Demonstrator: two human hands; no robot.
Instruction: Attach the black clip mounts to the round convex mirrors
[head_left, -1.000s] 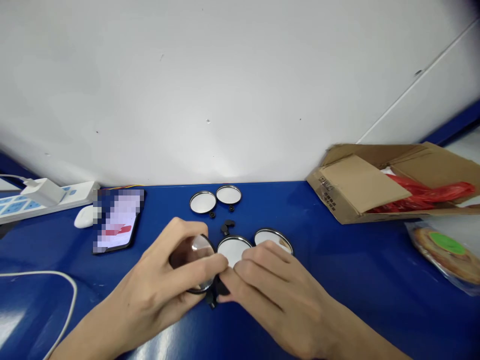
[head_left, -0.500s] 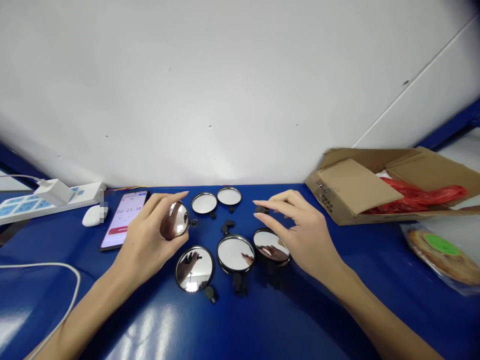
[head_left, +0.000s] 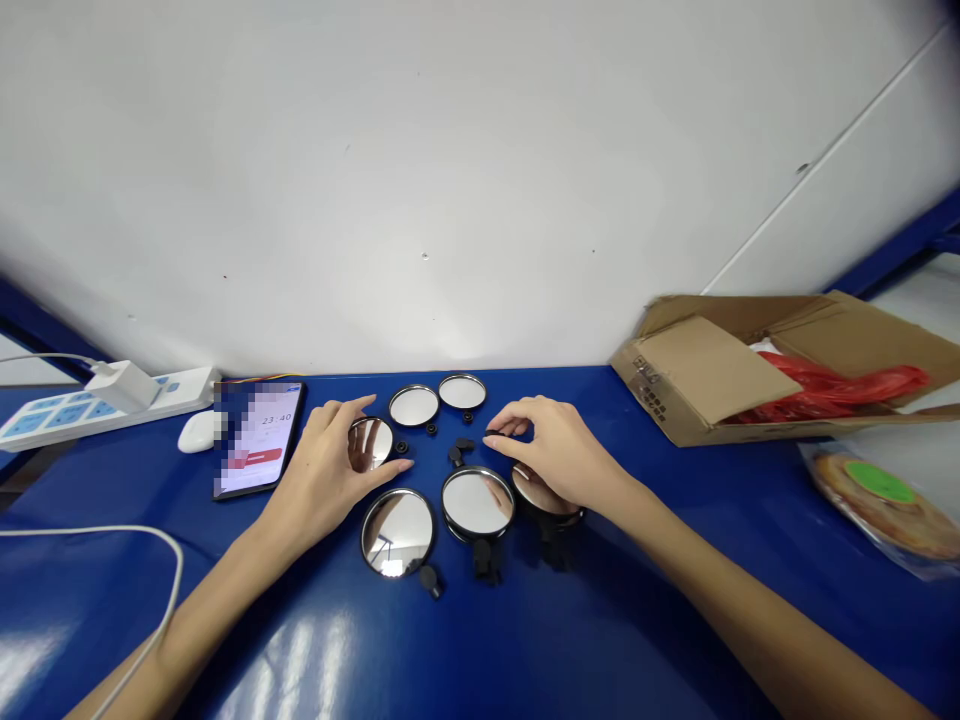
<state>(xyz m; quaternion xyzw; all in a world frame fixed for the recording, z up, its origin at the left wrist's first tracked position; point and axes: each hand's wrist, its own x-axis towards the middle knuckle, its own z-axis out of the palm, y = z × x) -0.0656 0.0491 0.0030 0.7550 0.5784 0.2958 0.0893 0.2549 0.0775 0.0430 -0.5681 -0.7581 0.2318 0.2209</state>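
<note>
We look down on two bare hands working over a glossy blue tabletop (head_left: 679,625), among six small round convex mirrors with thin metal rims and several small black plastic fittings. The mirrors look light, stiff and fragile, with slick glass faces, so the thin rim or dark back seems the best place to take hold; the fittings look small and hard, easy to lose between the fingertips. Our left hand (head_left: 319,485) curves around a mirror (head_left: 370,444) at the near left of the group, fingers arched over its far edge and thumb reaching past its right side; we cannot tell whether they grip it. Our right hand (head_left: 559,450) has its fingers curled inward, with the fingertips (head_left: 499,427) appearing to pinch a black fitting (head_left: 490,433), though the fingers partly hide it. Under that palm, a tilted mirror (head_left: 541,497) sits on a black mount. Two more mirrors lie face up beyond the hands, and two lie nearer us, reflecting the room. A phone (head_left: 259,437) lies to the left, and an open cardboard box (head_left: 705,370) sits to the right.
</note>
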